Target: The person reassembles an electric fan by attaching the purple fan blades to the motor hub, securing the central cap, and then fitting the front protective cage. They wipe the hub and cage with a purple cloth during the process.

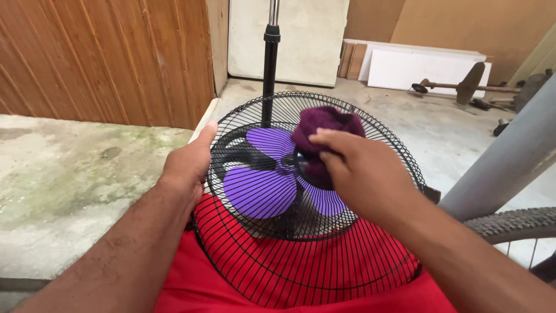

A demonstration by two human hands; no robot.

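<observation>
Maroon cloth [324,124] is being pressed against the black fan grille [370,243] by the gripping right hand [362,168]; the left hand [188,165] is clasping its rim.

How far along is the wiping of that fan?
Done: can't tell, no clearly wiped patch shows. In hand: the right hand presses a maroon cloth on the black fan grille near its centre; the left hand steadies the rim. Left: apparently most of the grille.

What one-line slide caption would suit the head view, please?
Left hand steadies a black fan grille while right hand presses a maroon cloth onto it.
</observation>
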